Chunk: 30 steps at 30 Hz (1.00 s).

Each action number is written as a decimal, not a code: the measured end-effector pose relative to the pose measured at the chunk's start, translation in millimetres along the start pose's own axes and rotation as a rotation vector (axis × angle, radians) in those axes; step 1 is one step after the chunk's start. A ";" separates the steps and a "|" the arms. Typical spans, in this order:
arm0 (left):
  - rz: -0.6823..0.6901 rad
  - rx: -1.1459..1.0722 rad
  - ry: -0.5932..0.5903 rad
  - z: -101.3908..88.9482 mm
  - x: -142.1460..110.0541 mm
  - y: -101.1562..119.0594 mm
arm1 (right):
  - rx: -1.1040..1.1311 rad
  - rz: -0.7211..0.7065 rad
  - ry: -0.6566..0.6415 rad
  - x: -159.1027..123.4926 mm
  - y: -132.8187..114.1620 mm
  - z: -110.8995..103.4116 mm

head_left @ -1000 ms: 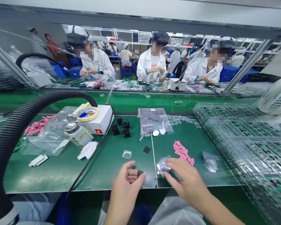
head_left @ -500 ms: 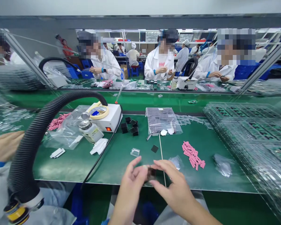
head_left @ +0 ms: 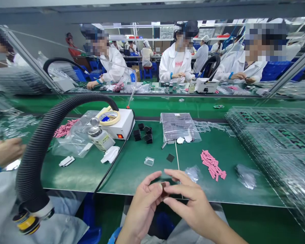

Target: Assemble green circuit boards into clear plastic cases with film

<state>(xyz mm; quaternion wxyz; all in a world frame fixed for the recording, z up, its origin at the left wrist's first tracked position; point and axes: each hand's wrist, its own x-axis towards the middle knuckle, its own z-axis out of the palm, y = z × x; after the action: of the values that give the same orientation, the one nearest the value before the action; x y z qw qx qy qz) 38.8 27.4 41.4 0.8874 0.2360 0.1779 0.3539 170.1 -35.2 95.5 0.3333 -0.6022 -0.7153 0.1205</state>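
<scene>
A bare left hand (head_left: pixel 142 206) and a bare right hand (head_left: pixel 195 203) have slender fingers (head_left: pixel 183 176). A bright blue cuff (head_left: pixel 112 236) circles the left forearm near the frame's lower edge. Below the hands, a pale grey-white smock (head_left: pixel 185 234) looks thin and faintly glossy.

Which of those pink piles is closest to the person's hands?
The pile of pink strips on the right, just beyond the right hand; the other pile lies far left, beside a clear plastic bag.
</scene>
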 end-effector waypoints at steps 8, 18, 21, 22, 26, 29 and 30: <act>0.013 0.067 0.066 1.8 -2.9 1.1 | 0.105 0.088 -0.063 6.5 -12.1 -2.2; -0.006 0.091 0.064 -0.4 -2.1 0.6 | 0.104 0.087 -0.065 7.8 -8.9 -1.0; 0.002 0.086 0.054 -1.2 -2.1 -0.2 | 0.094 0.079 -0.066 7.6 -7.3 -1.4; 0.006 0.086 0.052 -1.4 -1.9 -0.4 | 0.094 0.080 -0.066 7.4 -7.0 -1.4; 0.004 0.089 0.051 -1.9 -0.1 -0.7 | 0.112 0.099 -0.060 6.7 -6.7 -0.8; -0.004 0.084 0.049 -2.0 1.8 -1.6 | 0.111 0.094 -0.053 6.8 -6.7 -0.8; -0.004 0.081 0.052 -2.0 2.2 -2.0 | 0.110 0.088 -0.054 6.9 -6.8 -1.0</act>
<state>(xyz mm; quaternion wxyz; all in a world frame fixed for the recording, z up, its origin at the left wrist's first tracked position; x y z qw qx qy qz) 40.4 28.3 38.4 0.8728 0.2622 0.2156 0.3507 165.1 -30.6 102.4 0.3409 -0.6104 -0.6892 0.1903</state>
